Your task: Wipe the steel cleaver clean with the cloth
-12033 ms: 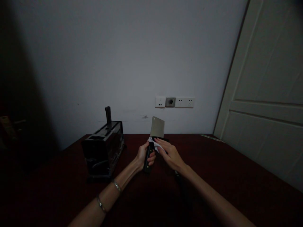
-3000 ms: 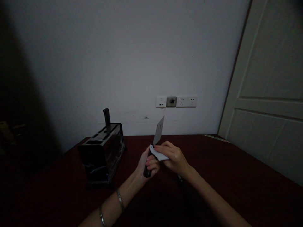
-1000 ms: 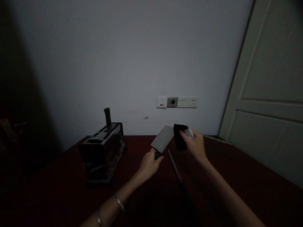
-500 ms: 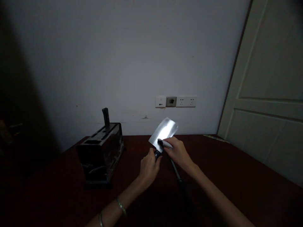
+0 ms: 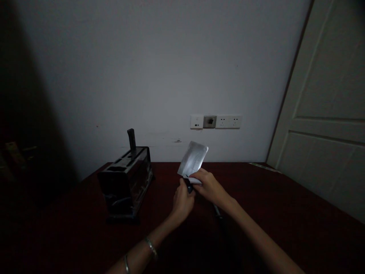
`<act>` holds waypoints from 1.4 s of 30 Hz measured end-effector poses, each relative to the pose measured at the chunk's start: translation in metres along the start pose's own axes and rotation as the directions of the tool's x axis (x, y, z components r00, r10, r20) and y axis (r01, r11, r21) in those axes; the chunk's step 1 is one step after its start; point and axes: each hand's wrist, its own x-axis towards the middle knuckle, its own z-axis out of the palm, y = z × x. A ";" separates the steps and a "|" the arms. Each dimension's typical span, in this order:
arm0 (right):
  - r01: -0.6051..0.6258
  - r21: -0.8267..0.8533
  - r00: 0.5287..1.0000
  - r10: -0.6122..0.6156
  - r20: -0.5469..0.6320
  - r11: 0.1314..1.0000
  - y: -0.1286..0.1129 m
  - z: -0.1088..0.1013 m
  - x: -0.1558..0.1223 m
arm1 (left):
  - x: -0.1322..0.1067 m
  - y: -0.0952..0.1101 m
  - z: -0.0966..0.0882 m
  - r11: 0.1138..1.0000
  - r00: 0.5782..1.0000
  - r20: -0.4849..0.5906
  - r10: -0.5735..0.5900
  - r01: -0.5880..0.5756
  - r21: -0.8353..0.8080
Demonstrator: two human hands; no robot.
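Observation:
My left hand (image 5: 183,199) is closed around the black handle of a cleaver (image 5: 194,158), and its broad steel blade tilts upward to the right. Between the fingers of my right hand (image 5: 209,184) is a small white item with a dark end (image 5: 195,180), whose kind I cannot make out. It lies against the blade's lower part, close to the handle. Below my right wrist, a thin metal rod with a dark handle (image 5: 218,213) rests on the table, partly hidden by the hand and by shadow.
To the left stands a black slotted knife block (image 5: 125,182) with one black knife handle (image 5: 131,139) sticking up. The dark red table (image 5: 165,173) meets a pale wall with sockets (image 5: 228,121). A white door (image 5: 322,125) borders the right side.
My right hand has moved the white item down the blade toward the handle. The cleaver has turned a little more upright, and its bright glare has faded.

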 end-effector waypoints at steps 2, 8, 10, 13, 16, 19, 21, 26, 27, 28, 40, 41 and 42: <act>0.009 -0.002 1.000 -0.009 0.006 1.000 0.000 0.003 -0.001 | 0.001 -0.002 0.002 1.000 1.000 -0.012 0.000 0.000 -0.027; 0.016 0.021 0.999 -0.017 0.033 1.000 0.001 0.009 -0.004 | 0.001 -0.008 0.009 0.986 0.998 -0.045 -0.034 0.026 -0.164; -0.002 0.010 0.998 0.001 0.055 1.000 0.002 0.008 -0.004 | -0.001 -0.009 0.011 0.972 0.998 -0.036 -0.055 0.045 -0.231; -0.047 -0.006 0.994 0.048 0.096 0.999 0.004 0.003 -0.002 | -0.004 -0.010 0.014 0.942 0.994 0.007 -0.110 0.106 -0.318; -0.068 -0.013 0.986 0.070 0.154 0.998 0.007 -0.006 -0.001 | -0.007 -0.012 0.018 0.930 0.992 -0.005 -0.125 0.116 -0.349; -0.089 -0.010 0.981 0.089 0.175 0.996 0.009 -0.008 -0.002 | -0.010 -0.015 0.022 0.928 0.992 -0.036 -0.124 0.104 -0.357; -0.092 0.016 0.982 0.088 0.168 0.996 0.009 -0.004 -0.003 | -0.012 -0.018 0.024 0.925 0.994 -0.057 -0.097 0.069 -0.373; -0.105 0.077 0.982 0.091 0.165 0.991 0.011 0.008 -0.005 | -0.015 -0.019 0.026 0.918 0.996 -0.081 -0.044 0.008 -0.396; -0.107 0.082 0.981 0.092 0.170 0.991 0.011 0.007 -0.005 | -0.015 -0.018 0.026 0.918 0.996 -0.076 -0.046 0.012 -0.397; -0.110 0.084 0.980 0.094 0.176 0.990 0.011 0.004 -0.005 | -0.016 -0.017 0.026 0.917 0.996 -0.070 -0.053 0.021 -0.398; -0.134 0.027 0.975 0.128 0.180 0.991 0.009 -0.011 -0.003 | -0.016 -0.010 0.027 0.889 0.984 -0.091 -0.152 0.095 -0.447; -0.133 0.035 0.976 0.125 0.179 0.990 0.009 -0.009 -0.003 | -0.016 -0.011 0.027 0.889 0.984 -0.098 -0.148 0.089 -0.449; -0.131 0.042 0.977 0.122 0.177 0.990 0.009 -0.007 -0.003 | -0.016 -0.013 0.027 0.888 0.984 -0.101 -0.144 0.083 -0.453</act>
